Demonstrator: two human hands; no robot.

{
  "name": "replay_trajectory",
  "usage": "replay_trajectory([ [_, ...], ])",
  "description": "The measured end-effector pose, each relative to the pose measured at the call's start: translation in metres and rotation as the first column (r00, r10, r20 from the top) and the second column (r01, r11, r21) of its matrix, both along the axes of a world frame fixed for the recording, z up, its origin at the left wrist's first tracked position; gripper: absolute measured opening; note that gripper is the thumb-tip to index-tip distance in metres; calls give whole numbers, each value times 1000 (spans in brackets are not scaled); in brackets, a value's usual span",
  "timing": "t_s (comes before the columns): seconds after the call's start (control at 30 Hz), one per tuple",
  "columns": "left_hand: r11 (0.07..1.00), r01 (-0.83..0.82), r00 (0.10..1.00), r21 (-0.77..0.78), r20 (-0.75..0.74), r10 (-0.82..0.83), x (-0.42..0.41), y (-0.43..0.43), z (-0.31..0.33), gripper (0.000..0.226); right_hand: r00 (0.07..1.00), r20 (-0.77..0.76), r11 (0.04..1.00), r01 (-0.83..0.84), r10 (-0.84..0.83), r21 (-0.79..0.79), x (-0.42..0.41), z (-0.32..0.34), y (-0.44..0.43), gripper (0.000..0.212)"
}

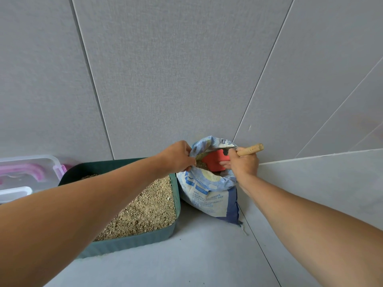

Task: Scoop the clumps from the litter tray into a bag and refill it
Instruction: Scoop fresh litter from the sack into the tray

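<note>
Reaching into the corner of a grey-tiled room, a person works a red scoop [214,161] inside the open mouth of a blue-and-white bag [209,193]. The right hand [242,162] grips the scoop's wooden handle, whose end sticks out above the fist, while the left hand [178,157] pinches the bag's rim and holds it open. The bag stands on the floor against the wall, touching the right side of a green litter tray [132,243] filled with tan litter [145,206]. A clear plastic box [29,170] with pink clasps sits left of the tray.
</note>
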State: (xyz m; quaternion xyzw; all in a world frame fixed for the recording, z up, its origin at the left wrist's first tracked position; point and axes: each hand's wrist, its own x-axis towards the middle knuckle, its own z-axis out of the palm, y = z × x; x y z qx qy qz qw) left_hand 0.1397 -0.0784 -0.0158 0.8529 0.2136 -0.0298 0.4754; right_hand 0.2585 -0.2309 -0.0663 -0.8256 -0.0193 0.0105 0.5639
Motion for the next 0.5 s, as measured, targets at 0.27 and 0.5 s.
replay_trajectory([
  [0.27,1000,-1,1000,7,-1,1,-2,0,0,23,989,-143,988,47,-26,150,-2,-9,15,15],
  [0.5,1000,-2,1000,26,15,2,-1,-4,1,10,957,-283,973,0,67,232,-3,-6,8,21],
])
